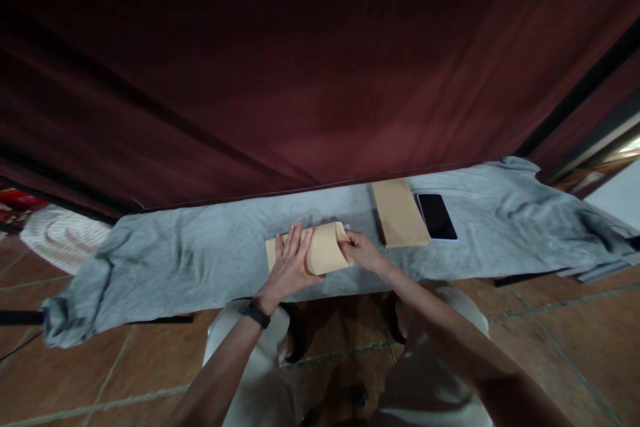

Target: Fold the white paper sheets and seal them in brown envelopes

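A tan paper envelope (pixel 325 250) lies across the grey cloth in front of me, its mouth bulging apart at the right end. My left hand (pixel 293 260) rests flat on its left part, fingers spread and thumb near the lower edge. At the mouth is my right hand (pixel 361 250), closed at the envelope's edge with some fingers reaching inside, where their tips are hidden. A small pale bit shows by the upper corner of the mouth; its kind is unclear. To the right sits a stack of similar tan envelopes (pixel 400 213).
A phone (pixel 437 217) with a dark screen lies right of the stack. Grey cloth (pixel 200 240) covers the narrow bench or table. Dark red fabric (pixel 320 80) hangs behind it. Striped cloth (pixel 63 233) is at the left, above the tiled floor (pixel 125 367).
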Demonstrator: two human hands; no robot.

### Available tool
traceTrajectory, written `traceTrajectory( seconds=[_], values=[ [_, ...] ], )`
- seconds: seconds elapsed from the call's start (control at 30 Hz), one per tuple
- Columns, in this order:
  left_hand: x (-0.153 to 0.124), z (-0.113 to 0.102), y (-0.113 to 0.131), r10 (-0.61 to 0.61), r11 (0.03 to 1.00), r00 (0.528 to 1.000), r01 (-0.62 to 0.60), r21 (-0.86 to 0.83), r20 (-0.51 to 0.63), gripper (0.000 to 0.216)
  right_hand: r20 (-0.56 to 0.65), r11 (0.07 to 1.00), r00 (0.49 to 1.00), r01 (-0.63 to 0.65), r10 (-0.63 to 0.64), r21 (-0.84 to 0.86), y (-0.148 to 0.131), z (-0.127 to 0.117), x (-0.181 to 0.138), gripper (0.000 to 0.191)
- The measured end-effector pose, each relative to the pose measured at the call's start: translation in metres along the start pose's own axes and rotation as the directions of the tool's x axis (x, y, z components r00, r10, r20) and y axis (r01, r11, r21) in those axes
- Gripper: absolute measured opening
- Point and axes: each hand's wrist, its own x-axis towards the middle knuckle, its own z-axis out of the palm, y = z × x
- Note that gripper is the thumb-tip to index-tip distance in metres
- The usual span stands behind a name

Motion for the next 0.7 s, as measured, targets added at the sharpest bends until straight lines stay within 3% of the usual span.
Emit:
traceTrajectory(
  seconds=[0.37,0.47,0.57,0.63,0.7],
  values=[
    [-0.004,0.000,0.004,0.087,0.996,0.978,-0.084,0.025,-0.188,0.099,-0.089,0.992,0.992,-0.093,0.085,-0.089,0.009,0.000,0.003,0.024],
    [-0.004,0.001,0.003,0.081,0.996,0.975,-0.075,0.037,-0.206,0.097,-0.195,0.984,0.980,0.008,-0.043,-0.176,0.000,-0.005,-0.001,0.027],
    [-0.002,0.003,0.005,0.077,0.996,0.976,-0.068,0.050,-0.202,0.098,-0.335,0.931,0.898,0.177,-0.285,-0.318,-0.017,-0.014,-0.008,0.027],
    [0.000,0.004,0.009,0.063,0.997,0.978,-0.054,0.054,-0.199,0.098,-0.276,0.934,0.918,0.201,-0.284,-0.294,-0.023,-0.021,-0.013,0.024],
    [0.002,0.005,0.013,0.050,0.997,0.978,-0.038,0.062,-0.200,0.096,-0.084,0.962,0.981,0.150,-0.173,-0.230,-0.024,-0.027,-0.016,0.023]
  ],
)
